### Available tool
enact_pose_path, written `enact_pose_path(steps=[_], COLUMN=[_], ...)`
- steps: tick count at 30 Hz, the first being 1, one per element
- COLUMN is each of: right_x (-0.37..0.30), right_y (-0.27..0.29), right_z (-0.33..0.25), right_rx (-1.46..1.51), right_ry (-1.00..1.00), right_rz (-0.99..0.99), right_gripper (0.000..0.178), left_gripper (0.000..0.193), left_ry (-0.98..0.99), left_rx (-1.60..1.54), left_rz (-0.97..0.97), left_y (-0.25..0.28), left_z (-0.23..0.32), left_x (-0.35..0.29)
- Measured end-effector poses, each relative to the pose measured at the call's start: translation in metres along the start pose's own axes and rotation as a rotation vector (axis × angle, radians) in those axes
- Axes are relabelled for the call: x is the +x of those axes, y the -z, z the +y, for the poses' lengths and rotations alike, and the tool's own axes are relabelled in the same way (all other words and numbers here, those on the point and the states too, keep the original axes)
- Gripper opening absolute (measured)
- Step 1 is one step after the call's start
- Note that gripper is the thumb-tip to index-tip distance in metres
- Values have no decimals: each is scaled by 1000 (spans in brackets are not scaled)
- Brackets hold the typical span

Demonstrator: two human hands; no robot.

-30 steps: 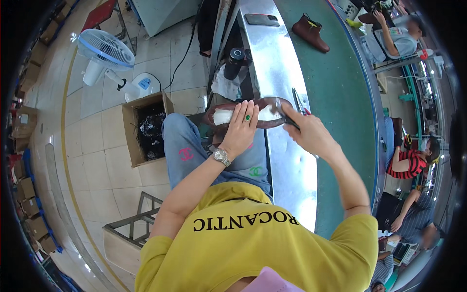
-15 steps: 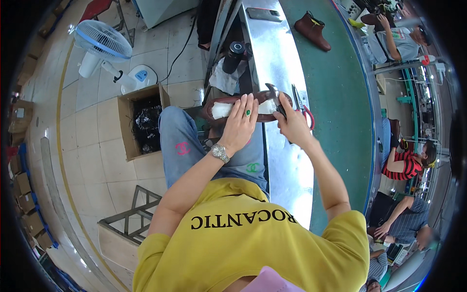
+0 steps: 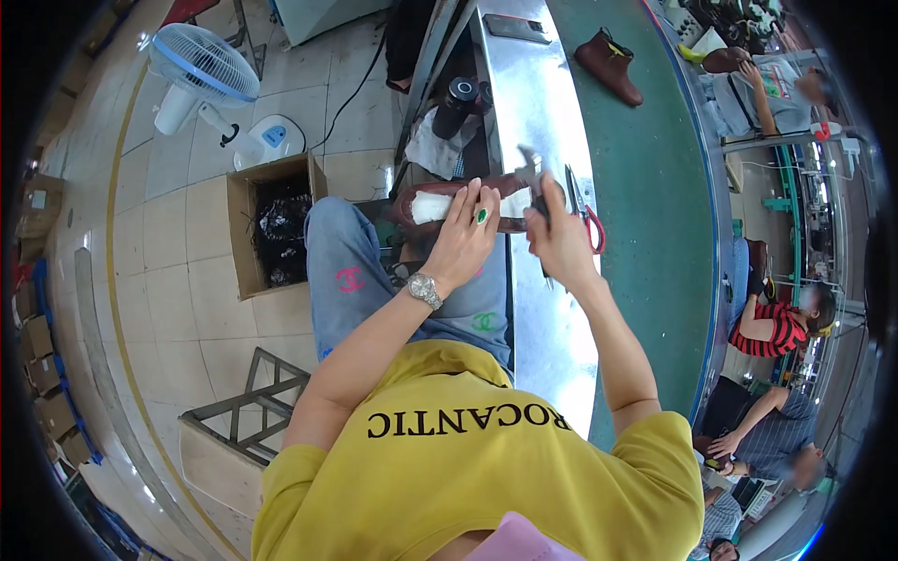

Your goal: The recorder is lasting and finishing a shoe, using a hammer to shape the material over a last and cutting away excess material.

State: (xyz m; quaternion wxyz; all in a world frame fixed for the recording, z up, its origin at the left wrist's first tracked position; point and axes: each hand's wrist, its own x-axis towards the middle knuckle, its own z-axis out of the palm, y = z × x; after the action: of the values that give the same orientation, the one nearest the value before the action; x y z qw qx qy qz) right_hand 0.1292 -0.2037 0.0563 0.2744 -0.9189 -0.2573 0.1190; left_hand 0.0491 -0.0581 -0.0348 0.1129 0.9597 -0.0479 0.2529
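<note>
A brown leather shoe (image 3: 404, 202) lies bottom up across my lap and the metal bench edge, with a white insert (image 3: 431, 207) along its underside. My left hand (image 3: 467, 236) rests flat over the middle of it, fingers stretched out; the thumb is hidden. My right hand (image 3: 564, 239) is closed round the handle of a hammer (image 3: 531, 170). The hammer's head is slightly blurred, over the shoe's right end. Whether it touches the shoe I cannot tell.
Red-handled scissors (image 3: 595, 230) lie on the metal bench (image 3: 547, 112), a phone (image 3: 517, 28) farther off. Left are a cardboard box (image 3: 245, 238) with black plastic and a fan (image 3: 204, 70). A brown boot (image 3: 609, 67) sits on the green surface to the right, where several people work.
My right hand has shifted slightly with the hammer, whose head now looks blurred and a little farther up in view. My left hand stays on the shoe.
</note>
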Motion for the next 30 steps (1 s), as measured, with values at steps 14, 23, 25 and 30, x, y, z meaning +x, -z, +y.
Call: enact_pose_path(steps=[14, 23, 25, 30], right_x=[1, 5, 0, -1], right_y=[2, 0, -6, -21], right_z=[-25, -39, -52, -38], right_rx=[-376, -470, -354, -372], right_ry=[170, 136, 126, 111], right_rz=[-94, -172, -85, -155], right_gripper=[64, 69, 71, 69], left_gripper=[60, 45, 46, 49], left_ry=[4, 248, 165, 91], left_rx=[-25, 153, 240, 258], left_rz=[58, -115, -169, -157], left_y=[-5, 49, 46, 41], left_z=[-5, -15, -19, -18], left_x=[-7, 10, 2, -9])
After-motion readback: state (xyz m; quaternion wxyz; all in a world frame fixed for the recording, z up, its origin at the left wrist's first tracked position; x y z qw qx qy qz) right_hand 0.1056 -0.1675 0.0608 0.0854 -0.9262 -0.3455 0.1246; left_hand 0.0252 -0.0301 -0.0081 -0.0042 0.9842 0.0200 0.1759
